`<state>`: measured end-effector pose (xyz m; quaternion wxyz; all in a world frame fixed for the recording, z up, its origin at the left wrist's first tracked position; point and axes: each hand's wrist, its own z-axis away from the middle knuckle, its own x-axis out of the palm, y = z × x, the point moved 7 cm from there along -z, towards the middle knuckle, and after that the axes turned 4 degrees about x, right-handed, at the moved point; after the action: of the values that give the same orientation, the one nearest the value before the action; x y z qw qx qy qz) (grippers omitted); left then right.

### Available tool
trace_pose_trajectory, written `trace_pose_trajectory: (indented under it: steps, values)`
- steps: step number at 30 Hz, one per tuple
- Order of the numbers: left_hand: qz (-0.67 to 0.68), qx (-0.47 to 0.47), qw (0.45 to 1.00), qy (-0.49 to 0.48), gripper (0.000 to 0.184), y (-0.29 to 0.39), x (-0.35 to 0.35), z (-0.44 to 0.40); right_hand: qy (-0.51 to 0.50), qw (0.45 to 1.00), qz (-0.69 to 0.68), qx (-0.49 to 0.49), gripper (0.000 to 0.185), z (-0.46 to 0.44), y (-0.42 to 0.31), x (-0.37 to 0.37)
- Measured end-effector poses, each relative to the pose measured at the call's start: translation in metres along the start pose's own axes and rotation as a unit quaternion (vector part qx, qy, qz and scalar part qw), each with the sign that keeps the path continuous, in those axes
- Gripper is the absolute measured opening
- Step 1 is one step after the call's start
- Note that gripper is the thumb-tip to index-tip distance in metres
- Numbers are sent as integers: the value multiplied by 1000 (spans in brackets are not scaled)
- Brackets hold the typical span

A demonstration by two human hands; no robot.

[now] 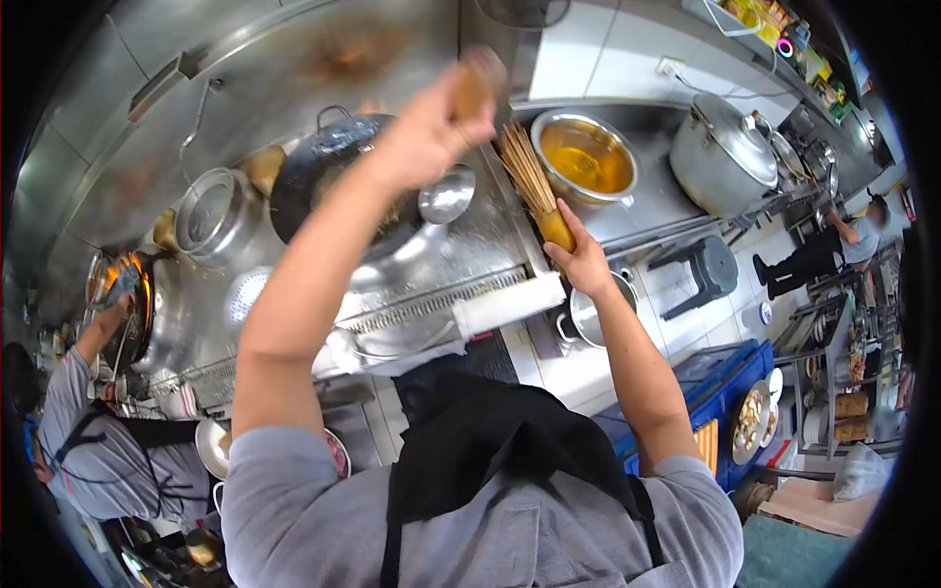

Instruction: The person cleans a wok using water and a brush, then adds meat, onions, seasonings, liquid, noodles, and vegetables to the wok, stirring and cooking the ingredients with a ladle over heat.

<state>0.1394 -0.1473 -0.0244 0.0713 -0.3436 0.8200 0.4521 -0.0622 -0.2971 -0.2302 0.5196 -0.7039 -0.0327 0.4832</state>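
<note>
My left hand (436, 132), raised at the wok's right side and a little blurred, is closed around a brown wooden-looking handle. This appears to belong to the metal ladle (448, 194) whose bowl shows just below; my hand hides the join. Beneath my left forearm lies the dark wok (294, 196), its contents partly covered. My right hand (583, 257) grips the yellowish base of a bamboo wok brush (529, 171), its split strips pointing up and left. Beside the brush stands a steel bowl (630, 186) of yellow liquid.
A large lidded pot (706, 162) stands at the right of the counter. A white-handled pot (588, 318) sits below my right hand. At far left a co-worker (127, 461) works near flames (127, 269). Another person (853, 240), a stool (714, 267) and blue containers (701, 392) are to the right.
</note>
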Motion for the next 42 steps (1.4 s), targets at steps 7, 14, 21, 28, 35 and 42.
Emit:
trace_pose_trajectory:
  steps: [7,14,21,28,35,42]
  values:
    - [-126,186,933,-282,34,-94,349,199,-41,997,-60,8,79,78,105,-50]
    - [-165,-89,954,-233,38,-176,386,263,-128,985,-114,33,74,84,119,-4]
    - [-266,-286,861,324,66,-160,46,344,-129,962,-239,-30,74,-1,-6,75]
    - [-247,-556,778,155,91,-233,-15,535,-205,955,180,-114,82,-75,-54,213]
    - [27,-499,773,392,61,-213,-30,546,-318,849,363,-217,64,-102,-191,228]
    - [354,-352,664,557,46,-147,-70,503,-257,965,-57,-19,42,-213,-223,455]
